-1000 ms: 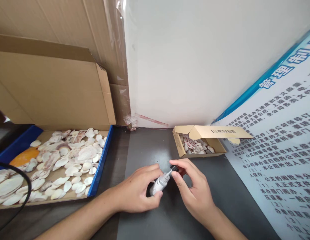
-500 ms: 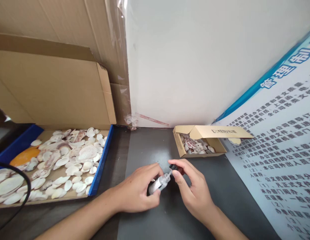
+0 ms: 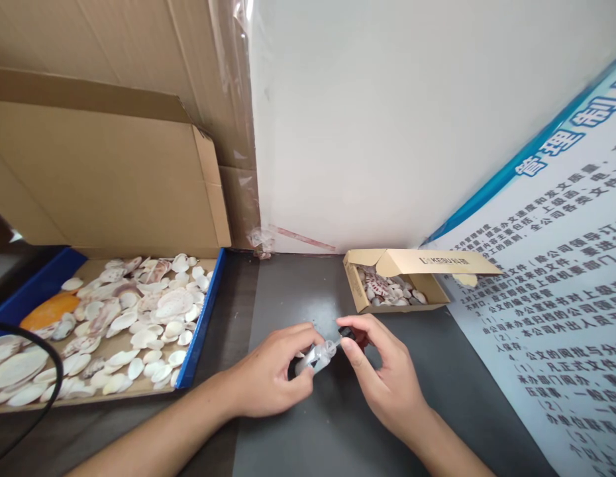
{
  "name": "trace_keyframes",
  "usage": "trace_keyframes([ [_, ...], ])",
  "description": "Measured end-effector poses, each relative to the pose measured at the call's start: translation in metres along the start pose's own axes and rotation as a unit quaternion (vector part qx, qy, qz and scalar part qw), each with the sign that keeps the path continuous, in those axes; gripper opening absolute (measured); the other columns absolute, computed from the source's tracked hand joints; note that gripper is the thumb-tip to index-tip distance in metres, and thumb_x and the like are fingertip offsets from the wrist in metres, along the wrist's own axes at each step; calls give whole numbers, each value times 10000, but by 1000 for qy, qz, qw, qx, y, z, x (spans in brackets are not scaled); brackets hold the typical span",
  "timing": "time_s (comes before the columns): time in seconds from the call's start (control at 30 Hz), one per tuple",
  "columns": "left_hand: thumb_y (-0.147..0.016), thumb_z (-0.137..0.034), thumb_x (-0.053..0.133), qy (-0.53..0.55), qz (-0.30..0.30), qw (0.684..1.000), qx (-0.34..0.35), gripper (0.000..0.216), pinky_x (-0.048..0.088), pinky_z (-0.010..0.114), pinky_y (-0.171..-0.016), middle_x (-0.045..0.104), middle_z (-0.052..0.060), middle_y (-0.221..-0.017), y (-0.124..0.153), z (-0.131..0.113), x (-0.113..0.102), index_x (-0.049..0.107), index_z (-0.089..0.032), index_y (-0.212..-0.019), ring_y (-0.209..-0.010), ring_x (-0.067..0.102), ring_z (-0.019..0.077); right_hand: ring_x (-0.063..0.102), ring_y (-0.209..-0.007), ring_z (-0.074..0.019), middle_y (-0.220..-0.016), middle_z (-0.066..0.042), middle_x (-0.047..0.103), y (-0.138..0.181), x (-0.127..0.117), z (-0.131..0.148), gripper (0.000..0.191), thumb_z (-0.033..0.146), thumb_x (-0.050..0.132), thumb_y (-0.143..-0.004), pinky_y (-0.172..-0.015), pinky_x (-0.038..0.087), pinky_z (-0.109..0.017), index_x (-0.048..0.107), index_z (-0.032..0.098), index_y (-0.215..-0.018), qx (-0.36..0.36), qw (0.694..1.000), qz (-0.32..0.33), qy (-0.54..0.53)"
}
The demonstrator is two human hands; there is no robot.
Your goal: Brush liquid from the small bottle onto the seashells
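We see a small clear bottle (image 3: 318, 358), tilted over the grey mat (image 3: 288, 298), pinched by thumb and fingers of the left hand (image 3: 268, 374). The right hand (image 3: 387, 377) pinches a black cap (image 3: 345, 332) just beside the bottle's mouth, a thin stem (image 3: 338, 342) between them. We judge the bottle light, stiff and slippery, best held round its body. The blue-sided shell box (image 3: 203, 324) and small cardboard box (image 3: 444, 301) bound our room for moving, over the mat between.
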State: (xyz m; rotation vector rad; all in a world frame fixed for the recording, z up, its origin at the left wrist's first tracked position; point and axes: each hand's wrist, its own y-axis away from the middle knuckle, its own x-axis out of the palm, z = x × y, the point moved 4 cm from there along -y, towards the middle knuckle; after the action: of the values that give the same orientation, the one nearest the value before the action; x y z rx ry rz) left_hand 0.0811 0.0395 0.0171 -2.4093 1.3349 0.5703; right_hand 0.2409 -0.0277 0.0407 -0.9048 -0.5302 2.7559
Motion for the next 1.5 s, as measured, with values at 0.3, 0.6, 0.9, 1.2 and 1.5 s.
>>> trace_keyframes([
  [0.3, -758, -77, 475, 16, -8, 1000, 0, 209, 354, 255, -658, 505, -19, -820, 1, -1, -1, 532, -203, -914, -717, 454, 136, 544, -573, -119, -661, 50, 538, -2, -2, 1, 93, 245, 582, -946, -556, 482, -200, 628, 225, -1025, 9, 1000, -20, 13],
  [0.6, -752, -99, 475, 27, -13, 999, -11, 186, 349, 257, -650, 514, -15, -822, -1, 0, -2, 532, -198, -899, -716, 446, 138, 612, -730, -139, -930, -17, 648, 0, 0, 1, 212, 169, 502, -966, -636, 511, -229, 593, 257, -1136, -3, 1000, 9, -3],
  [0.9, -751, -97, 484, 40, -11, 999, -13, 202, 365, 253, -661, 522, -15, -829, -2, -2, -2, 545, -198, -915, -718, 446, 136, 661, -690, -111, -1131, -78, 631, 2, 3, 0, 179, 95, 474, -939, -653, 554, -248, 540, 230, -1035, 3, 998, 10, -66],
  [1.2, -739, -84, 494, 19, -15, 1000, -11, 220, 367, 251, -661, 534, -18, -832, -1, 0, -1, 539, -207, -915, -722, 463, 137, 669, -708, -121, -1138, -83, 644, 3, 2, -3, 96, 153, 509, -961, -660, 554, -259, 564, 225, -993, 19, 998, 11, -65],
  [1.5, -708, -70, 489, -6, -13, 1000, -8, 238, 350, 242, -639, 494, -27, -798, -1, -1, -1, 523, -207, -899, -691, 435, 128, 727, -763, -135, -1179, -85, 696, 2, 4, -4, 212, 168, 485, -994, -710, 598, -253, 548, 244, -1182, 24, 997, 14, -66],
])
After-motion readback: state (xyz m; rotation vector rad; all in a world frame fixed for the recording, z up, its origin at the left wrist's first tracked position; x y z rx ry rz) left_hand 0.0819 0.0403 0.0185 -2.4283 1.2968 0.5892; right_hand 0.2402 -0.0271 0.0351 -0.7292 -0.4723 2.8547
